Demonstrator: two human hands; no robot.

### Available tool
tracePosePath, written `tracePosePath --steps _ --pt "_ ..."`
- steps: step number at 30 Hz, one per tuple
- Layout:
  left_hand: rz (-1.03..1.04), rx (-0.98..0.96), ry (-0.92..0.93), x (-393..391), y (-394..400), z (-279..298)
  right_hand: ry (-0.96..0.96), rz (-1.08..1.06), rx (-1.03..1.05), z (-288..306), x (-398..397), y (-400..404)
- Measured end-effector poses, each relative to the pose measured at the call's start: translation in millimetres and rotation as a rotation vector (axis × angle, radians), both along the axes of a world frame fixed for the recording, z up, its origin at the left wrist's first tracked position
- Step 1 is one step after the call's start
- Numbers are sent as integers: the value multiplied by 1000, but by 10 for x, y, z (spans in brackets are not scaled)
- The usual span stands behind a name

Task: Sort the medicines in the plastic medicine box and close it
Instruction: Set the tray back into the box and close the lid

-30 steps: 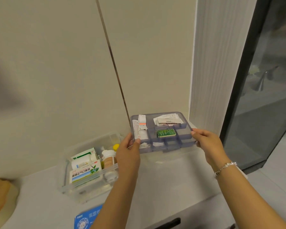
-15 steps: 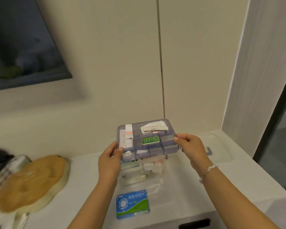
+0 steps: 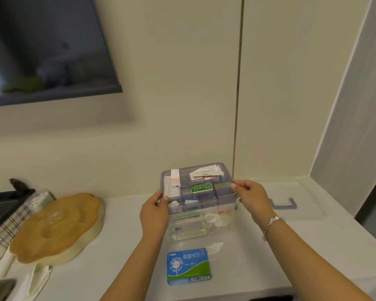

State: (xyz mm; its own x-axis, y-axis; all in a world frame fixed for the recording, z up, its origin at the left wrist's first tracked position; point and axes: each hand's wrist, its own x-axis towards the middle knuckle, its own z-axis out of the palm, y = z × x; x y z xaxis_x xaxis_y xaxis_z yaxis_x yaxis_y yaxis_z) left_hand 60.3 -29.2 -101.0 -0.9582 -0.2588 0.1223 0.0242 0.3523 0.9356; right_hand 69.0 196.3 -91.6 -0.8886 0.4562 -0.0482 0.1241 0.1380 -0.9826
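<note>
A blue-grey compartment tray (image 3: 225,192) with paper sachets and a small green packet (image 3: 201,188) rests on top of, or just above, the clear plastic medicine box (image 3: 201,229). My left hand (image 3: 155,210) grips the tray's left edge and my right hand (image 3: 251,199) grips its right edge. Through the box's clear walls I see white bottles and cartons. A blue-and-green medicine carton (image 3: 188,266) lies flat on the counter in front of the box. The clear lid (image 3: 295,204) with its blue handle lies to the right.
A tan flower-shaped dish (image 3: 57,228) sits at the left on a white cloth, next to a checked box (image 3: 11,218). A dark screen (image 3: 46,48) hangs on the wall above. The wall stands close behind the box, and a side panel (image 3: 352,127) bounds the counter on the right.
The view swung left and down. Both hands carried the tray from the right of the box to over it and lowered it onto or just above its top.
</note>
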Motion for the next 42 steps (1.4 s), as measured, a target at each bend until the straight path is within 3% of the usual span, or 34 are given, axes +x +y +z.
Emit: tracePosePath --steps 6,18,27,42 --pt "82 -102 53 6 -44 -83 -56 46 90 -46 -38 -37" --pt "150 181 -8 38 -14 -259 -50 -20 -78 -225 7 -47" --pt "143 293 -45 -64 5 -191 -12 -124 -53 -269 13 -99" --pt "123 280 -51 -179 278 -185 0 -158 -45 -265 -140 138"
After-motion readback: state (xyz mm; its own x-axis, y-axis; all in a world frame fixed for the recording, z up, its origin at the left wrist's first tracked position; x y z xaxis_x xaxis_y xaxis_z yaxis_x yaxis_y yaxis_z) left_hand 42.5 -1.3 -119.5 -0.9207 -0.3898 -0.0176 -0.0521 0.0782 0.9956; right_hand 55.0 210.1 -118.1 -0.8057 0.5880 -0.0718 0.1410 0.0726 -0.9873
